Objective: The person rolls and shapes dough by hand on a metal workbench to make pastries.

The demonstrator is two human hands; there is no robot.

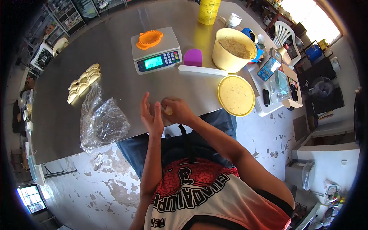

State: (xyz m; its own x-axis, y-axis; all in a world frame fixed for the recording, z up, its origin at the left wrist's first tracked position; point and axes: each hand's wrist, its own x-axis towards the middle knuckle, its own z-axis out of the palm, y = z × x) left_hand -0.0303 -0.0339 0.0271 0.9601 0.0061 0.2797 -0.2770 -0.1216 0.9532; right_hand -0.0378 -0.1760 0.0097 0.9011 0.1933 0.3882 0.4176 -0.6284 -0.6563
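My right hand (179, 110) is curled at the near edge of the steel table, with a small pale lump of dough (168, 110) showing between its fingers. Just beside it, my left hand (153, 118) is held upright with fingers apart and nothing in it. To the left lies a crumpled clear plastic bag (109, 122). Beyond the bag sits a cluster of folded, crimped turnovers (83, 83). An orange dumpling press (150, 39) rests on the digital scale (157, 61) ahead of my hands.
A purple scraper (193, 57) and a white bar (202, 70) lie right of the scale. Near them stand a tub of filling (222, 55), its yellow lid (236, 95) and a yellow canister (209, 12). A phone (269, 69) is propped at the right.
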